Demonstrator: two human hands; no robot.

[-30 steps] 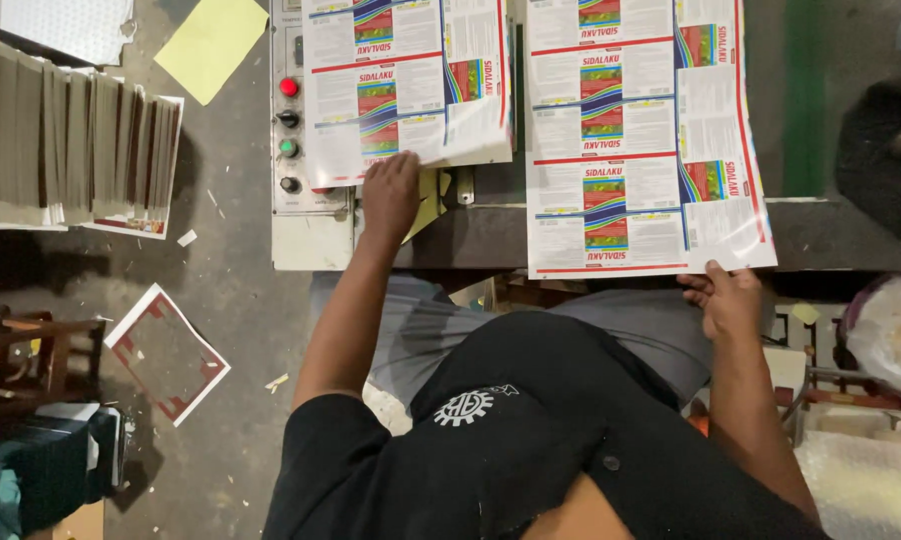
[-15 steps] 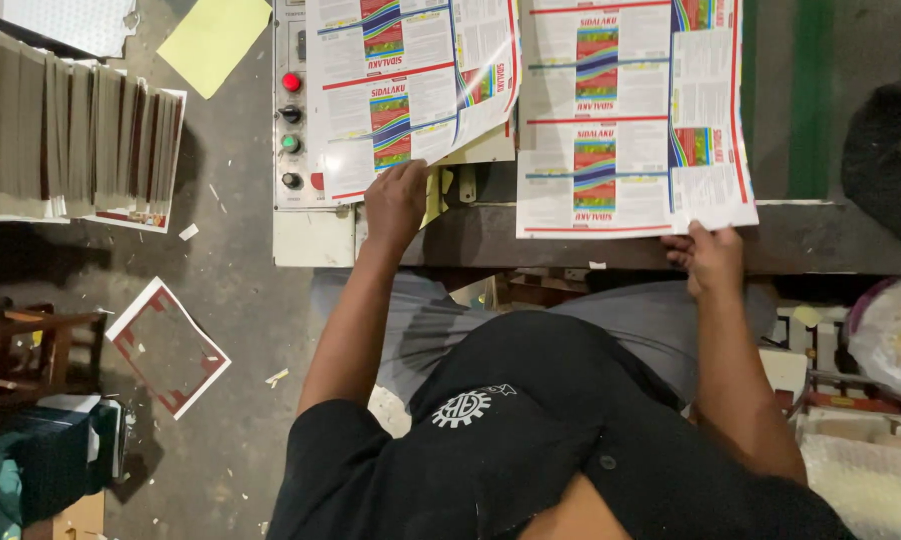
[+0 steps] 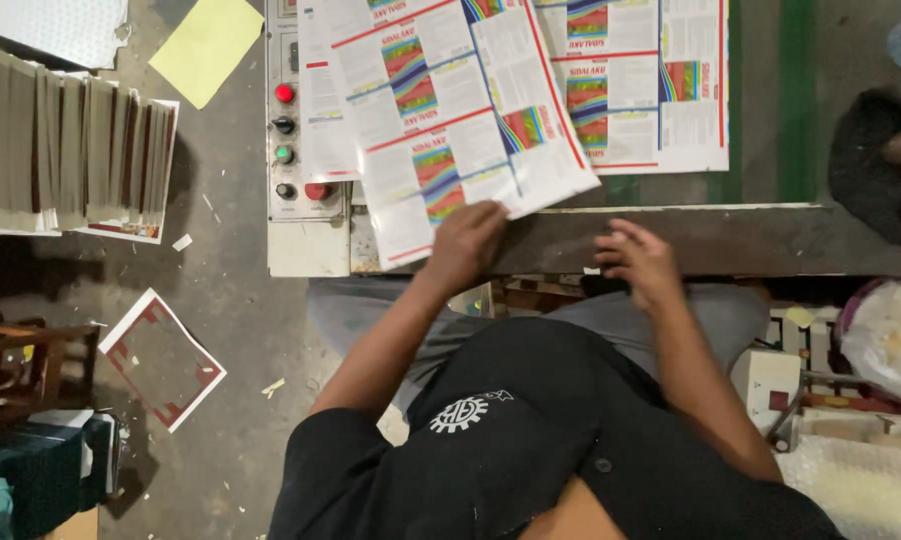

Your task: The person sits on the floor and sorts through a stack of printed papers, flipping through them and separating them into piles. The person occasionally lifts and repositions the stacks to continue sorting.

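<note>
A yellow sheet (image 3: pixel 208 47) is lying at eleven o'clock; stacked cards (image 3: pixel 71 150) are standing at nine, above a red-bordered sheet (image 3: pixel 161 357).

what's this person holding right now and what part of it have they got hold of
The left hand grips the tilted printed sheet by its near bottom edge, fingers lying on top of it. The right hand holds nothing, hovering open over the table edge.

White, rainbow-striped printed sheet (image 3: pixel 451 130)
</note>
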